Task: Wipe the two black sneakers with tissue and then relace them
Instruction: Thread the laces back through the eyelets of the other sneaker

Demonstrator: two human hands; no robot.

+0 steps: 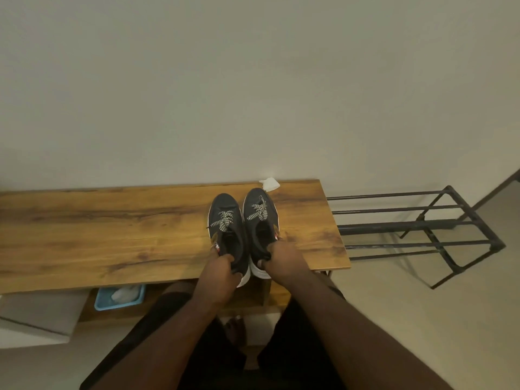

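Gripping a heel apiece, the left hand (pixel 218 273) holds the back of the left sneaker (pixel 228 229) and the right hand (pixel 282 258) holds the back of the right sneaker (pixel 260 220), fingers curled over each collar with the thumbs seemingly at the heel. Both shoes stand upright side by side, touching, toes pointing to the wall, on the wooden bench (pixel 112 235) near its right end, their white heels at the near edge. Speckled laces (pixel 223 219) cross each upper, so the pair looks laced, though whether they are finished and tied is too small to tell. A crumpled tissue (pixel 269 183) lies at the bench's far edge, just beyond the right toe. These look like light knit shoes: the uppers are probably soft and would buckle under a squeeze, while the sole and heel counter are stiffer, so the heel is a sound place to take hold, and the midsole suits steadying. The laces are limp and would want pinching near their tips. A blue tray (pixel 119 298) sits on the shelf below, and a black metal rack (pixel 422 226) stands to the right.
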